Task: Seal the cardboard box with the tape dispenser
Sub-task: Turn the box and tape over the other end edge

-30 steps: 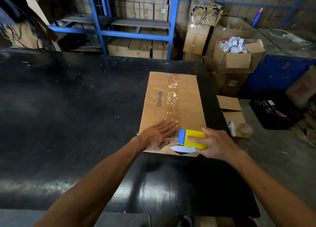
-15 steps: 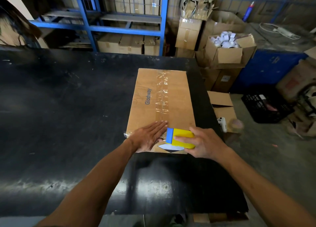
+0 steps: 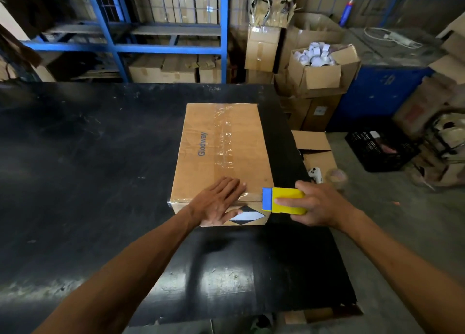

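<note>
I see the cardboard box [image 3: 221, 157] lying on the black desk [image 3: 88, 170] near its right edge, clear tape [image 3: 224, 142] along its top seam. My left hand [image 3: 219, 202] lies flat and unclenched on the near end. My right hand [image 3: 317, 205] grips the yellow tape dispenser [image 3: 284, 199] at the box's near right corner.

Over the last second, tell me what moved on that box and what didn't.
The right hand carried the tape dispenser rightward along the near edge of the cardboard box, from beside the left hand out to the box's right corner, gripping it throughout. The left hand stayed flat on the near edge. The box kept its place on the black table.
</note>
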`<state>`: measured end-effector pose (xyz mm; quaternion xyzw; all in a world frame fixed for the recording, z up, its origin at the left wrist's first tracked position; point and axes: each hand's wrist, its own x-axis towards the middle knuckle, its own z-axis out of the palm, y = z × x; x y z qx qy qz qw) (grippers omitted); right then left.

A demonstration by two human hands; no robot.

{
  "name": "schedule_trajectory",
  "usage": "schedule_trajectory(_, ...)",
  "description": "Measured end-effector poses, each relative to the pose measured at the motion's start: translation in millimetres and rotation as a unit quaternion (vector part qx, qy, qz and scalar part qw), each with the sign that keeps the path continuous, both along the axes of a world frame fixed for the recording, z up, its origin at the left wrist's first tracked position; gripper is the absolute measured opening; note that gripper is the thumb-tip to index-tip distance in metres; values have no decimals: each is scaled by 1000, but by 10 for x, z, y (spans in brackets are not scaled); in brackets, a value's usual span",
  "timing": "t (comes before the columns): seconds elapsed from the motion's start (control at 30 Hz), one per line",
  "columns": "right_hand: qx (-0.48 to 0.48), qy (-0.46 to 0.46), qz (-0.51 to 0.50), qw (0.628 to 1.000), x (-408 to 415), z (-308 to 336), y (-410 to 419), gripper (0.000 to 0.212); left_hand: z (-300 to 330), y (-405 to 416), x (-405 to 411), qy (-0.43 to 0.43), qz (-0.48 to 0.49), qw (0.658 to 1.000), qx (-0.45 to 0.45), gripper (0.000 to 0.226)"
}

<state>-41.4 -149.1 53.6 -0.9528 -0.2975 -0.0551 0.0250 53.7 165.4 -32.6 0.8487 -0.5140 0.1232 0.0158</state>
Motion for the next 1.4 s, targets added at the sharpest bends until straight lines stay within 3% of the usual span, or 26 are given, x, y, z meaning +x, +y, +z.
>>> schedule_trajectory(0.17,11,-8,-2,1000,6,-45,-17,50,-51,-530,3,5,-34,999,31,66)
schedule_trajectory(0.33,4,-13,-7,1000,-28,-74,-16,50,-156,-569,25,-2,-23,999,30,72)
schedule_trajectory(0.6,-7,-9,30,999,-22,-56,-116,54,-173,-552,37,-11,-32,999,8,62)
schedule_trajectory(0.83,-28,-37,16,999,-159,41,-858,60,-165,-568,32,-15,-35,999,1,61)
schedule_trajectory(1.07,-50,-61,-22,997,-2,-454,-353,61,-132,-600,-2,-19,-23,1000,-7,60)
schedule_trajectory(1.4,-100,-109,2,989,-21,-498,-241,51,-73,-628,-35,-28,-31,999,-25,56)
